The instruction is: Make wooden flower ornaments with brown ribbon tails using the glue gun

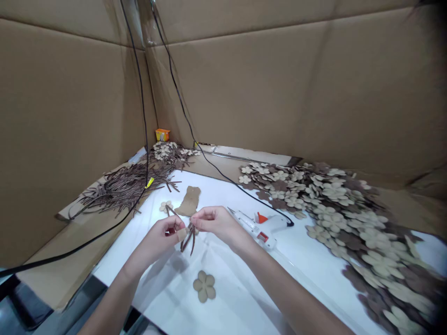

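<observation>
My left hand (167,235) is closed in a pinch on thin brown cords (188,242); one end sticks up past the fingers. A tan patch, perhaps tape, covers the tip of its thumb. Touching the same cords from the other side, my right hand (218,223) pinches them between thumb and fingertips. The fingers partly hide where the cords meet. Below both hands a single beige flower cutout (204,286) lies flat on the white sheet (167,298). Just beyond the fingers are a torn brown cardboard piece (188,201) and a pale flower (165,206).
A white glue gun (256,228) with an orange trigger lies right of my hands, its black cable (223,172) running up. Heaped beige and brown flowers (335,209) spread rightward. Brown cords (129,184) pile at left, near an orange box (162,135). Cardboard walls (279,93) stand around.
</observation>
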Action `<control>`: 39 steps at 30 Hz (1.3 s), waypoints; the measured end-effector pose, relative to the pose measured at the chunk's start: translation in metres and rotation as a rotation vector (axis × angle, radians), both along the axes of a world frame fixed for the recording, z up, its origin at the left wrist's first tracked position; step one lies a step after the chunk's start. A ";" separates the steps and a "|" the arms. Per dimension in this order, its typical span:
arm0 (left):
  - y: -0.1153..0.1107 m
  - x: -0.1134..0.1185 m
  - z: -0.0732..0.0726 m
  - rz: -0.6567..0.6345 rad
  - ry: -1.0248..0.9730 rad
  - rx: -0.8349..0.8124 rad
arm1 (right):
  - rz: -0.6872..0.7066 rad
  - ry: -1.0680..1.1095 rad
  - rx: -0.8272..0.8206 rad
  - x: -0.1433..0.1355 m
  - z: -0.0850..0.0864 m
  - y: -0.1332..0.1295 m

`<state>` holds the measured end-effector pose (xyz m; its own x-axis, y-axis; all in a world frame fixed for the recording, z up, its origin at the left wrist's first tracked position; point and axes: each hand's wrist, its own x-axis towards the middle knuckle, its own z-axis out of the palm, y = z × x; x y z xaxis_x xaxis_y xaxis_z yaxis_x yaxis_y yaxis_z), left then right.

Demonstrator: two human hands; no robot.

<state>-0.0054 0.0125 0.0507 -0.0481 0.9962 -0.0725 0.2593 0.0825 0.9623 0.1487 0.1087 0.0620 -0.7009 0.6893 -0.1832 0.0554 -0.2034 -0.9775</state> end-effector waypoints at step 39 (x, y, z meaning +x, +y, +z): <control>-0.009 0.006 -0.006 0.049 -0.166 -0.096 | 0.038 -0.020 0.119 -0.005 -0.011 -0.004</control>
<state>0.0006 0.0031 0.0444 -0.0758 0.9811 -0.1780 0.0907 0.1846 0.9786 0.1436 0.1043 0.0508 -0.7240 0.6800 -0.1159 0.0810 -0.0831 -0.9932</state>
